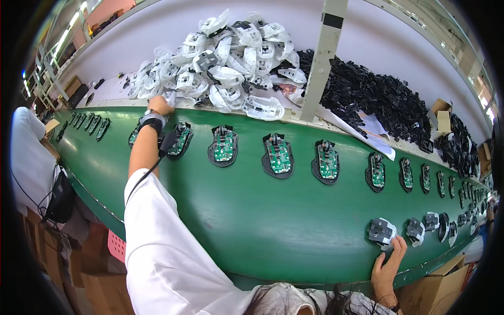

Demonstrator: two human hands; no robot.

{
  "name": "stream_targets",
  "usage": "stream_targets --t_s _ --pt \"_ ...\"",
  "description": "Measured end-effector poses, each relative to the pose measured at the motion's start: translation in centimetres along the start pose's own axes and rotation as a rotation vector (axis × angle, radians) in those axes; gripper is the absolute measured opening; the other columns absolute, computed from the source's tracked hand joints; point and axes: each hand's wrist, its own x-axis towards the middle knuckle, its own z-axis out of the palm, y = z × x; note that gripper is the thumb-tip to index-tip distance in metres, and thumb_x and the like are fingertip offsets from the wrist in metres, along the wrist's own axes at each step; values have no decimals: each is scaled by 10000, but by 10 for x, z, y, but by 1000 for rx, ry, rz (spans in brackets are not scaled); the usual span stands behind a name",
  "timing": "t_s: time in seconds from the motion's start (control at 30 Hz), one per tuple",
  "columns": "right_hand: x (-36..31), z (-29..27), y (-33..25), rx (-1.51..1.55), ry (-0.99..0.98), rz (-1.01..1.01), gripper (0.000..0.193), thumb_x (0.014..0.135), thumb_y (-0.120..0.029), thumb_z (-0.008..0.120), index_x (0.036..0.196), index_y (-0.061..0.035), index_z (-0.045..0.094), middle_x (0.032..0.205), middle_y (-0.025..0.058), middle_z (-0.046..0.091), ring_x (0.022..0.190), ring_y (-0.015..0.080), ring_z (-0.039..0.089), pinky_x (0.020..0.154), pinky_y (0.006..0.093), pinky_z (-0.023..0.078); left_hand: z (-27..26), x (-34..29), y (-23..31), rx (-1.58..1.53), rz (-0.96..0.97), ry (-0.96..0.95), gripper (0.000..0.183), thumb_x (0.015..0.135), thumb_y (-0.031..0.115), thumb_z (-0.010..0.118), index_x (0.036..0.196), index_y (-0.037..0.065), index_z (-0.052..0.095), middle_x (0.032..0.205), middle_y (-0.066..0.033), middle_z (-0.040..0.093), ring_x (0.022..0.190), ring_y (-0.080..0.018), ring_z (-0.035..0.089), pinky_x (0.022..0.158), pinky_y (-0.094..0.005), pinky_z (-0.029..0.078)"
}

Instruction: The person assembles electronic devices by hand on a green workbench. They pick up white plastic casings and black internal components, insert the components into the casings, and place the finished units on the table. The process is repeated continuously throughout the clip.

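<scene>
My left arm stretches across the green conveyor belt (pixel 231 210) to its far edge. There my left hand (pixel 160 105) is closed, with a white plastic shell (pixel 169 97) at its fingertips beside the shell pile. At the near right, my right hand (pixel 389 265) has thumb and fingers round a small black plastic part (pixel 387 255), partly covered by the hand. Its fingertips reach the rim of a black-and-white mouse shell (pixel 381 231). Just right of my left forearm lies a mouse base with a green circuit board (pixel 181 140).
White mouse shells (pixel 226 58) are heaped on the far shelf, left of a metal post (pixel 320 63). Black plastic parts (pixel 373 100) fill its right side. More circuit-board bases (pixel 276 155) line the belt. Further shells (pixel 415 231) lie right of my right hand. Another person's sleeve (pixel 31 152) shows at left.
</scene>
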Motion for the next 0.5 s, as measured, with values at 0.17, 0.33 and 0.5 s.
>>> stream_targets --t_s 0.17,0.33,0.5 --pt "-5 2 2 -58 -1 7 551 696 112 472 1233 45 370 1309 253 336 1223 428 348 1042 476 264 -32 -66 35 -442 -30 519 370 652 316 754 903 52 687 865 -197 669 833 -316 645 762 -372 492" --pt "-5 0 -2 -155 39 -52 629 703 87 478 1308 52 310 1391 255 268 1287 427 282 1074 480 220 -77 -184 130 -521 451 385 411 695 238 761 1003 9 616 1013 -170 627 899 -279 607 804 -365 467" --pt "-9 -5 1 -44 59 -38 632 688 56 541 1282 37 327 1393 269 246 1308 451 233 1074 517 198 -85 -228 224 -780 709 -50 605 694 206 768 1196 22 486 1114 -143 581 1026 -223 554 903 -329 422"
